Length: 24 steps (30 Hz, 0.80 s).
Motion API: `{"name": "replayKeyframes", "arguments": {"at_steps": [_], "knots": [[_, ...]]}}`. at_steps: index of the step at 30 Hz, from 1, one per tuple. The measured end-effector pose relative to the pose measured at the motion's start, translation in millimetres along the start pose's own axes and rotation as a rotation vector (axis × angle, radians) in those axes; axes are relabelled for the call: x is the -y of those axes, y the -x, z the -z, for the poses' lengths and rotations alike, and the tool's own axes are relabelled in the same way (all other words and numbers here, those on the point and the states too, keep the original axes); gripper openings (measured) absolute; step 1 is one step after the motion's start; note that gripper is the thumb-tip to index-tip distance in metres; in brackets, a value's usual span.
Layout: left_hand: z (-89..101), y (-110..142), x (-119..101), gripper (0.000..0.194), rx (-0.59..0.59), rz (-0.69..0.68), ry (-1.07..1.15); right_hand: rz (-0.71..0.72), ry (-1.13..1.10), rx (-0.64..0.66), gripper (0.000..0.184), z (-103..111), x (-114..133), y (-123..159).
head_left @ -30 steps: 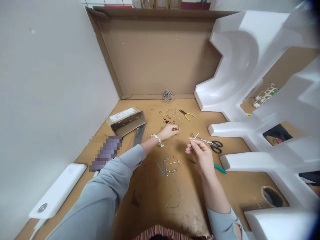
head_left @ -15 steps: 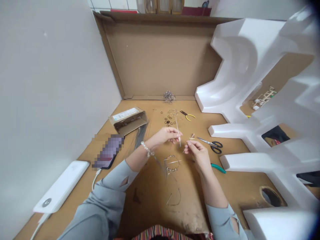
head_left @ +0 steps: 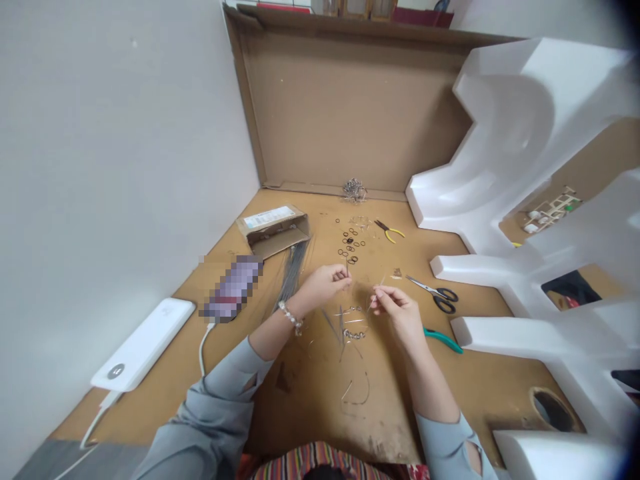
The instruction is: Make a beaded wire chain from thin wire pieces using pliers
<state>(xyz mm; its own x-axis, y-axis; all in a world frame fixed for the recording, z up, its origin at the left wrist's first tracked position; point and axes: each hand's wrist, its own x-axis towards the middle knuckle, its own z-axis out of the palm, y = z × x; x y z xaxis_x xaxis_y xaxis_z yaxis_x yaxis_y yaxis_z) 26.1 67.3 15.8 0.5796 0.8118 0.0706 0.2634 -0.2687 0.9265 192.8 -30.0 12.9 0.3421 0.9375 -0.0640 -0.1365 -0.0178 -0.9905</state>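
My left hand [head_left: 326,285] is closed in a pinch on a short thin dark strip [head_left: 347,268], which stands up from the fingertips. Across a small gap, my right hand [head_left: 399,312] pinches a thin pale wire [head_left: 369,305]; its far end is too fine to follow. Just below the hands lies a beaded wire ring [head_left: 355,335] with silvery beads and loose pins. Beyond my left hand are scattered small dark rings [head_left: 351,248] and a cluster of clear thin pieces [head_left: 361,222]. A small brownish bit [head_left: 397,273] sits past my right hand.
Scissors [head_left: 443,298], yellow-handled pliers [head_left: 387,231] and a teal-handled tool [head_left: 444,339] lie to the right, before white foam [head_left: 480,333]. Leftward are a cardboard box [head_left: 275,230], grey wires [head_left: 291,275], a phone [head_left: 233,290] and a power bank [head_left: 145,343]. A metal tangle [head_left: 355,190] sits behind.
The view has shifted, moving the table contents rightward. My left hand no longer holds the long clear strip upright; a short dark strip shows there instead. My right hand still pinches thin wire.
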Motion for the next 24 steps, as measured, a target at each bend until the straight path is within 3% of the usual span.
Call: {"name": "replayKeyframes", "arguments": {"at_steps": [4,8,12,16,18,24], "knots": [[5.6,-4.9,21.9,0.014,-0.039,0.043,-0.352,0.003,-0.009,-0.024,0.026,2.2,-1.3,-1.8],[6.7,-7.9,34.8,0.013,0.001,0.120,-0.445,-0.001,-0.003,-0.015,0.027,1.9,-5.1,-2.6],[8.5,-8.2,27.9,0.019,0.072,0.162,-0.357,-0.011,0.004,0.006,0.027,2.0,-10.5,-4.7],[11.1,-1.8,3.3,0.023,0.388,0.220,0.032,-0.034,0.003,0.100,0.025,2.1,-13.6,-4.6],[10.2,2.3,-7.8,0.023,0.474,0.236,0.117,-0.049,0.017,0.171,0.024,1.3,-14.7,-3.3],[0.1,8.4,-14.7,0.023,0.513,0.296,0.174,-0.058,0.033,0.213,0.024,-4.4,-16.4,1.5]]}}
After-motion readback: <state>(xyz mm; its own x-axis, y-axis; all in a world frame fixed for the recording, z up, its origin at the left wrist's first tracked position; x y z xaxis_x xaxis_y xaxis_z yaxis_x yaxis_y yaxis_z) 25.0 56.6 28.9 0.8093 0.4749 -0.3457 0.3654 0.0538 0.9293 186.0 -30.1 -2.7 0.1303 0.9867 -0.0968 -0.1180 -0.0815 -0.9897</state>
